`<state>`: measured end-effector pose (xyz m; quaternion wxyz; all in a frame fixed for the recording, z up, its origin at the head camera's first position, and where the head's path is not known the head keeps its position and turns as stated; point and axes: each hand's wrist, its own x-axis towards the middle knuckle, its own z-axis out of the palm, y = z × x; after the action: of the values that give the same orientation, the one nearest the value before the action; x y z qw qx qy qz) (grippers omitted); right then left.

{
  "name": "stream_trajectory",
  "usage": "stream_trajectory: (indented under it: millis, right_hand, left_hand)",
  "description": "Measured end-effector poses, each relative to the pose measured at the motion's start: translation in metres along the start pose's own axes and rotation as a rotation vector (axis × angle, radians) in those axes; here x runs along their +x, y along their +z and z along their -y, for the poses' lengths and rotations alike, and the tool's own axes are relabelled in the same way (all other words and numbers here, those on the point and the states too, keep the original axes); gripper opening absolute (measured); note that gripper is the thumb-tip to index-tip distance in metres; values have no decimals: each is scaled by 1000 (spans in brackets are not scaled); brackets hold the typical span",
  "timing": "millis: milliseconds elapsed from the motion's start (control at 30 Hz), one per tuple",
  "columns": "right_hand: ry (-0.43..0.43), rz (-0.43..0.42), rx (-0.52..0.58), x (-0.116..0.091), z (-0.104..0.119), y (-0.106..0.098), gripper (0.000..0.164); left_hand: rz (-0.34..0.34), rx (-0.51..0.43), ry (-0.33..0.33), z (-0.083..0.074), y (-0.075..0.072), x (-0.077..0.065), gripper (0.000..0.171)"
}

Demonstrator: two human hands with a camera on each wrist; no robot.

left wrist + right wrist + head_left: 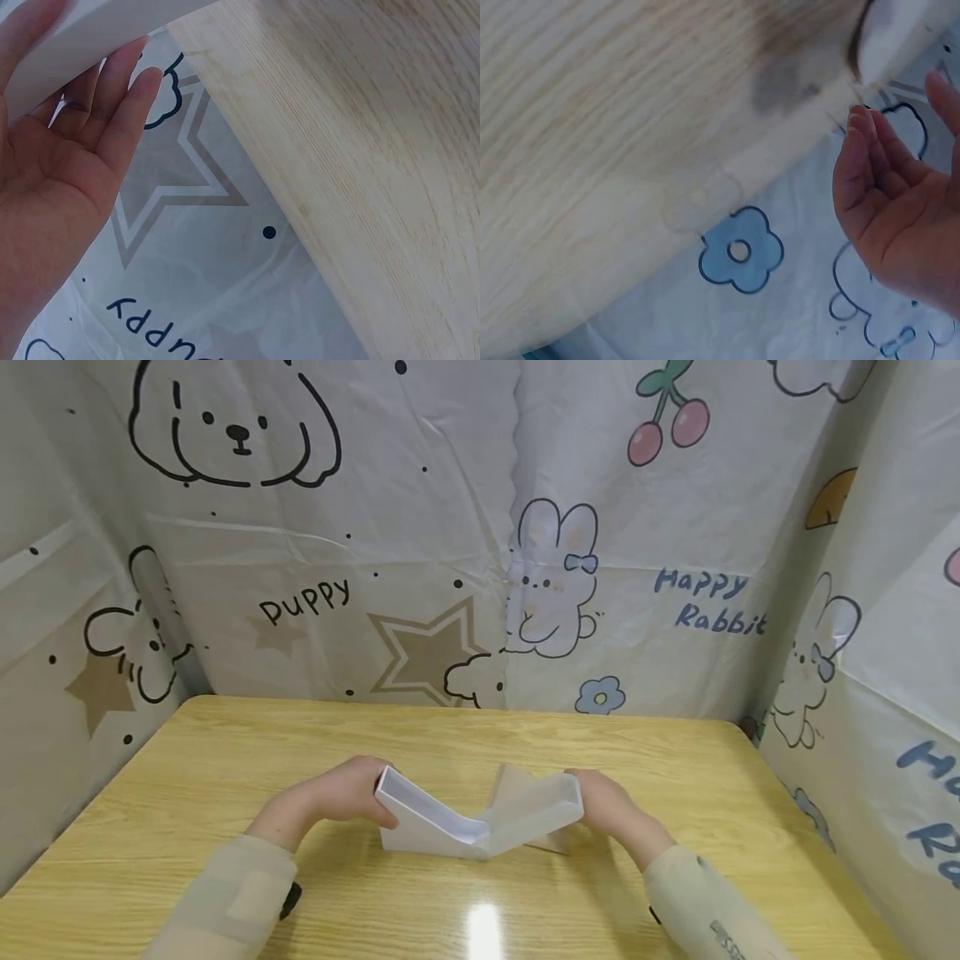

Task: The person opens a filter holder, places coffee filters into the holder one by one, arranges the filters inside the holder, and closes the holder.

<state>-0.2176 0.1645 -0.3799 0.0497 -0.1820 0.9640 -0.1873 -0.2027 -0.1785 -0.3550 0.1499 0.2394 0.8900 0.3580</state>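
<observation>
A white hinged case (pixel 431 827) stands spread in a shallow V just above the wooden table, its two halves meeting low in the middle. The left half is a hollow, open-topped channel; the right half (pixel 536 814) looks blurred and see-through. My left hand (pixel 352 792) grips the outer end of the left half, thumb in front and fingers behind. In the left wrist view, the fingers (pixel 124 97) bend against the white wall (pixel 90 52). At the other end, my right hand (pixel 607 810) holds the right half, its fingers (pixel 862 161) curled and partly hidden behind it in the head view.
The yellow wood-grain table (pixel 247 735) spreads around the hands. A printed white curtain (pixel 420 527) hangs behind its back edge and along both sides. Pale sleeves (pixel 232 893) cover both forearms. A faint pale panel shape (pixel 510 785) shows behind the right half.
</observation>
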Motion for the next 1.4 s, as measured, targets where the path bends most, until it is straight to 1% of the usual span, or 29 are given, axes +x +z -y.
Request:
stream_trajectory:
  millis: [67,133,200,300,400,500,567,700,800,867,967,1033,1067,1200,1300,1400]
  right_hand:
    - [102,6,2,6,2,5,6]
    - [193,29,7,12,5,9,9]
    - [266,49,13,17,8,11,12]
    - [344,67,38,24,12,13,17]
    - [376,52,92,28,12,14,20]
    - [389,22,120,30,10,14,15]
    - [399,7,114,32,6,15,13]
    - [424,1,89,35,-3,18,20]
    - [423,-1,84,36,-9,18,22]
    - [406,-10,67,35,-12,17,23]
    - [365,-34,50,34,-17,14,17]
    - [344,-52,55,32,-20,10,18]
    - [345,-52,78,31,-20,7,18]
    - [309,-120,167,26,-21,-7,19]
    - [253,-182,228,24,-22,-19,18]
    - [214,-210,263,22,-22,-32,18]
  left_hand:
    - [4,-9,6,0,1,1,28]
    - [6,-16,0,0,2,1,28]
    - [7,-24,-9,0,3,1,28]
    - [4,-13,-11,1,2,1,29]
    - [0,6,-1,2,0,2,28]
    - [-2,13,2,3,0,3,28]
    - [-1,8,-3,3,0,3,28]
    - [1,4,-17,3,0,3,30]
    - [-1,11,-25,1,0,2,30]
    - [-3,12,-27,1,0,2,29]
    - [-3,10,-32,1,0,1,30]
    - [-3,9,-35,1,0,1,30]
    - [-3,10,-36,2,0,1,30]
    - [-6,8,-42,1,1,2,31]
    - [-7,-1,-44,1,1,1,31]
    - [-7,-8,-41,-1,1,0,32]
